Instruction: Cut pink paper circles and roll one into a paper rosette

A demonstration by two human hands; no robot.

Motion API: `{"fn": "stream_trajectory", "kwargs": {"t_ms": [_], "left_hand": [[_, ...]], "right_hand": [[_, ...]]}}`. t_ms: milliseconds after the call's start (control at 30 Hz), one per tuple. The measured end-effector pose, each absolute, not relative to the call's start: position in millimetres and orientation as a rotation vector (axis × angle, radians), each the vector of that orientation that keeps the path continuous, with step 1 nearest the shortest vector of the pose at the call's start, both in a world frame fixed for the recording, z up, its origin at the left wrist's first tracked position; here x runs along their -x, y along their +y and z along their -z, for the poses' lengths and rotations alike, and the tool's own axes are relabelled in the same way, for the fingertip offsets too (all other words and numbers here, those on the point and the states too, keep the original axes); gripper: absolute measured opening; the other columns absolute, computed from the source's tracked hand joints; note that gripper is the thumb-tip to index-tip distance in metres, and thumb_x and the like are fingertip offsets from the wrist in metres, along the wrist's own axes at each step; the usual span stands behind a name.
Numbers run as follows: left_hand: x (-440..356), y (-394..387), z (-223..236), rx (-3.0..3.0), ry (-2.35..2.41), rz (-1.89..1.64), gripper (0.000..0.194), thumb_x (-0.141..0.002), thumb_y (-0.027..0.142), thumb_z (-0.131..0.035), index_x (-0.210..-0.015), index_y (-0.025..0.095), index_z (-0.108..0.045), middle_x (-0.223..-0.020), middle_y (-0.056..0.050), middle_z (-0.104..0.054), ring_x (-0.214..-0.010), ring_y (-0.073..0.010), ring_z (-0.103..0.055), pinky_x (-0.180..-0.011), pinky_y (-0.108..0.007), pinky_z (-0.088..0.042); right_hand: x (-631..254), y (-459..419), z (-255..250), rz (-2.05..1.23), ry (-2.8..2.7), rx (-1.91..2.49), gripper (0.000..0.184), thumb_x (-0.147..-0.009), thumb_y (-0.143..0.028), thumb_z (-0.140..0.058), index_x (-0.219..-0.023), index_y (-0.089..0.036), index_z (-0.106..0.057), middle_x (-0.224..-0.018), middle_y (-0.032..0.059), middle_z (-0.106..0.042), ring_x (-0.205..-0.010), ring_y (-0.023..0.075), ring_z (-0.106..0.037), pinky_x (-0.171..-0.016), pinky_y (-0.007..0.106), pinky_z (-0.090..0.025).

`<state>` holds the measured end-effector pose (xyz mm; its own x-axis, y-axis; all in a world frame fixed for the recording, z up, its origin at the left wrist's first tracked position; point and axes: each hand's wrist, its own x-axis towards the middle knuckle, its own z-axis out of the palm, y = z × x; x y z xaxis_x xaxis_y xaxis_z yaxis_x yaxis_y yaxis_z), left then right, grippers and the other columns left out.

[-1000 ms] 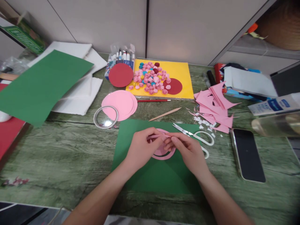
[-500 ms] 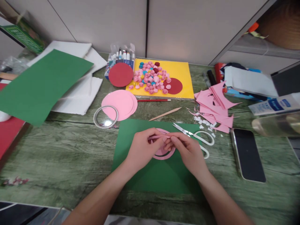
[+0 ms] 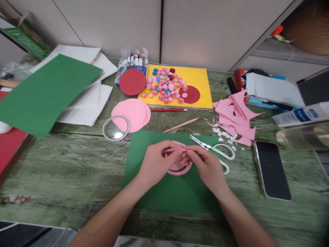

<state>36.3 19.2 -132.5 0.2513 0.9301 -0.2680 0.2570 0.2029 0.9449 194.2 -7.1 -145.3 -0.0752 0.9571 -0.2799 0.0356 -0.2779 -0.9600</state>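
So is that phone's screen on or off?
Off: the phone shows a dark screen with no picture lit. Whether it is powered down, I cannot tell.

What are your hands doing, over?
Both hands pinching pink paper strip. Cut pink paper below, on green sheet. White-handled scissors close by right hand.

On the table (image 3: 77,178): paper ring (image 3: 179,173) on a flat sheet (image 3: 177,199), scissors (image 3: 211,147) right of the ring, phone (image 3: 272,171) farther right. Behind the sheet: stick (image 3: 181,125), then pencil (image 3: 168,110). Left: tape roll (image 3: 104,129) partly over discs (image 3: 133,113). Farther back: rolled pieces (image 3: 166,82) on a packet (image 3: 200,75), marker pack (image 3: 138,62) just left.
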Motion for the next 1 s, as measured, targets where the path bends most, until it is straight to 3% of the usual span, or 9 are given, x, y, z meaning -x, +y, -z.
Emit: {"fn": "stream_trajectory", "kwargs": {"t_ms": [1000], "left_hand": [[-36.7, 18.9, 131.4, -1.326, 1.250, -0.696, 0.016, -0.077, 0.029, -0.055, -0.073, 0.016, -0.064, -0.069, 0.000, -0.063, -0.066, -0.0110, -0.055, -0.059, -0.020, -0.040]], "right_hand": [[-193.5, -6.7, 143.8, -1.433, -1.152, 1.438, 0.013, -0.082, -0.029, -0.056, -0.083, -0.018, -0.062, -0.069, 0.0011, -0.066, -0.060, 0.0136, -0.064, -0.061, 0.026, -0.055]]}}
